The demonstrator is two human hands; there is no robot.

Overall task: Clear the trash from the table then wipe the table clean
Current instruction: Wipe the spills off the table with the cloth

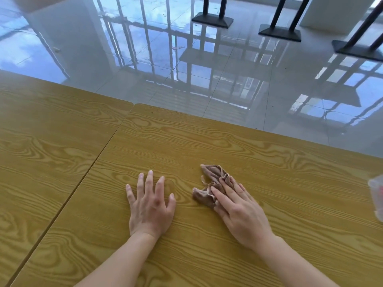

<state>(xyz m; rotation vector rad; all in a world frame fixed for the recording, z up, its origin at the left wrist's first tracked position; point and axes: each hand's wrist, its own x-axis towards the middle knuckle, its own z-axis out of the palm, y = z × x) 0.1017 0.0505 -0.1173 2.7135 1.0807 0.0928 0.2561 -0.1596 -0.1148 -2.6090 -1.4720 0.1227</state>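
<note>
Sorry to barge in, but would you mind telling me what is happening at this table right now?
A person is wiping a wood-grain table. The right hand lies flat on a crumpled brown cloth, pressing it to the tabletop, while the left hand rests palm-down on the bare wood beside it, fingers spread. No trash shows on the surface in view, except that a clear plastic item, cut off by the picture's right edge, sits there; what it is cannot be told.

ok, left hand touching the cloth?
Apart. The head view shows the left hand flat on the table, with bare wood between it and the cloth under the right hand.
</note>
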